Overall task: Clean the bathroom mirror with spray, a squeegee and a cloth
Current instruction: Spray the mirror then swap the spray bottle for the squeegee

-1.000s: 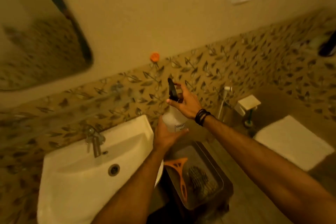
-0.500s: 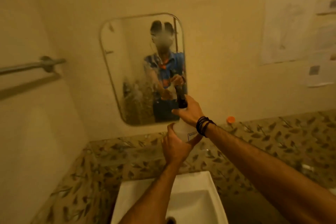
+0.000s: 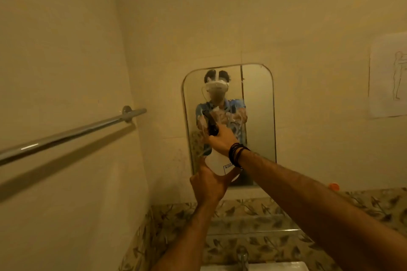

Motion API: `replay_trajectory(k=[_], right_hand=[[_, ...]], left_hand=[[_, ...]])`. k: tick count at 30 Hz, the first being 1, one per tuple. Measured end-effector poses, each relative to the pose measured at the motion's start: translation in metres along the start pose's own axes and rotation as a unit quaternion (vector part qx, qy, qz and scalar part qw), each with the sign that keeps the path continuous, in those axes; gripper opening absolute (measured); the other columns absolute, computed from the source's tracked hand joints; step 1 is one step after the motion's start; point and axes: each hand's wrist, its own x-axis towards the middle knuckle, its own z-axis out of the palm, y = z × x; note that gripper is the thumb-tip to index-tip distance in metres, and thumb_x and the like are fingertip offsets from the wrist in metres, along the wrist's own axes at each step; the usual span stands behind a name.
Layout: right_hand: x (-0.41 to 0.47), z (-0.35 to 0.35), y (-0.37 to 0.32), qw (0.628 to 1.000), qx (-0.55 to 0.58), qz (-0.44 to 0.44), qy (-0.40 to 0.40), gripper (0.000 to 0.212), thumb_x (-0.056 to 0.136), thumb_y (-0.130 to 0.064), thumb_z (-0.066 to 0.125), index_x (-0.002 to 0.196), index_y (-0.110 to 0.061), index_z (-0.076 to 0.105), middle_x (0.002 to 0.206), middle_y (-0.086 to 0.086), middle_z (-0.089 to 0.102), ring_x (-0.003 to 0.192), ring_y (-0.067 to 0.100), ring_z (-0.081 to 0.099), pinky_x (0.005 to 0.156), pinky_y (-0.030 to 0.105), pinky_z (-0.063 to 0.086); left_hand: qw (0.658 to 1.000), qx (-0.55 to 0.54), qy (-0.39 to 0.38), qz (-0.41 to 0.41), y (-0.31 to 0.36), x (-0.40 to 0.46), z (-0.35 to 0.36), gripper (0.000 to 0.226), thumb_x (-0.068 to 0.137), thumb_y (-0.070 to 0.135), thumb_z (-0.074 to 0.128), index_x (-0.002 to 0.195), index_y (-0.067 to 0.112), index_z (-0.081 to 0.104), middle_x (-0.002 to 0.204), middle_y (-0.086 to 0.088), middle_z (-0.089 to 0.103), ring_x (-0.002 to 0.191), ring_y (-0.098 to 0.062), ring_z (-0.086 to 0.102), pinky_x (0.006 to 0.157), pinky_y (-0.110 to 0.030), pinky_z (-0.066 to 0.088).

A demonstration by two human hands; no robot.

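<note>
The spray bottle (image 3: 220,164) has a round, translucent white body with a small printed label and a black trigger head; it is held upright, tilted a little, in front of the lower part of the mirror, with the nozzle pointing at the glass. The left hand (image 3: 208,187) holds its base from below and the right hand (image 3: 221,141) grips its neck at the trigger. The mirror (image 3: 257,116) is a tall rectangle with rounded corners, fixed to the cream wall, and its glass shows wet streaks near the middle.

Both hands have raised the spray bottle (image 3: 220,164) from the sink up before the mirror (image 3: 257,103).
</note>
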Motion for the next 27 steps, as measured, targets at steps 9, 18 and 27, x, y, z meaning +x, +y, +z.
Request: replay_trajectory(k=[9,18,27], right_hand=[[0.031,0.003,-0.032,1.0,-0.002,0.012,0.008,0.008,0.082,-0.013,0.063,0.085,-0.016,0.057,0.078,0.002,0.059,0.075,0.018,0.056,0.072,0.033,0.051],[0.063,-0.024,-0.046,0.999,-0.035,0.018,0.025,0.018,0.076,-0.025,0.07,0.088,-0.017,0.059,0.089,0.007,0.063,0.085,0.027,0.061,0.073,0.037,0.054],[0.077,-0.078,-0.026,0.992,-0.052,0.06,0.099,0.023,0.077,-0.025,0.066,0.094,-0.009,0.065,0.076,0.005,0.063,0.063,0.019,0.055,0.053,0.026,0.042]], left_hand=[[1.0,0.002,-0.023,0.003,0.011,0.036,-0.019,0.087,0.064,0.073,0.077,0.129,0.019,0.054,0.121,0.0,0.069,0.108,-0.019,0.067,0.08,-0.023,0.055],[0.992,-0.057,-0.109,0.011,0.057,0.056,-0.012,0.08,0.094,0.047,0.062,0.154,0.012,0.023,0.157,-0.013,0.037,0.143,-0.028,0.038,0.114,-0.036,0.033],[0.996,-0.065,-0.045,0.049,0.073,0.076,0.042,0.139,0.027,0.108,0.044,0.136,0.023,0.048,0.126,-0.001,0.065,0.117,-0.024,0.063,0.099,-0.045,0.052]])
